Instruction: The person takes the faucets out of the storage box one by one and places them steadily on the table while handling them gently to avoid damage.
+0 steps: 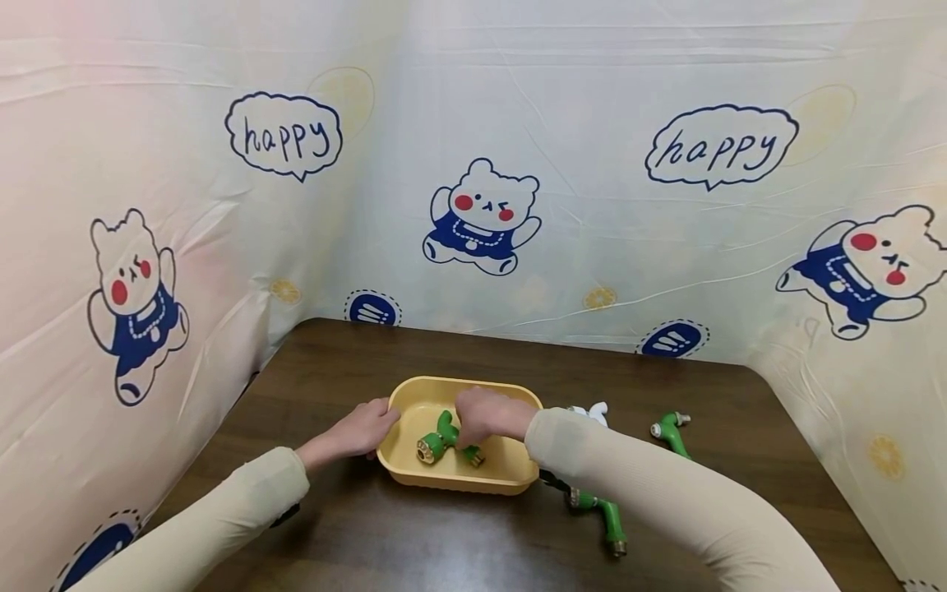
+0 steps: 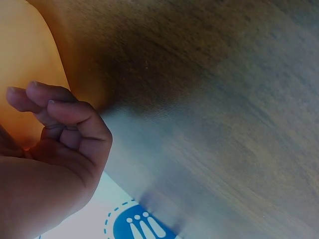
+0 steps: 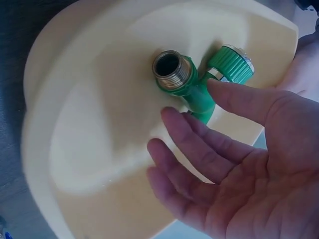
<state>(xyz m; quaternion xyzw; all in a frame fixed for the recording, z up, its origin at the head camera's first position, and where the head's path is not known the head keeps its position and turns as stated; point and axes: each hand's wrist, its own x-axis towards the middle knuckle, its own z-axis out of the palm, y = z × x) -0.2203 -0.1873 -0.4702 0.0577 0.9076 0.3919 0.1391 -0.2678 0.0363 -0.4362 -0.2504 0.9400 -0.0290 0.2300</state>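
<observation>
A yellow plastic basin (image 1: 459, 485) stands on the table, its left end gripped at the rim by my left hand (image 1: 370, 426). In the left wrist view the fingers (image 2: 75, 112) of that hand curl against the basin's outer wall. A green tap (image 1: 438, 444) with a threaded metal end and a ribbed collar lies inside the basin. Over it is my right hand (image 1: 491, 413), reaching in from the right. The right wrist view shows its fingers loosely bent and spread from the thumb, with the thumb tip overlapping the green tap (image 3: 199, 97).
Right of the basin, partly behind my right sleeve, lie a white tap (image 1: 598, 411), a green tap (image 1: 672, 432) and another green tap (image 1: 610, 522). The brown table (image 1: 325, 362) is enclosed by a printed cloth (image 1: 577, 205) at the back and sides.
</observation>
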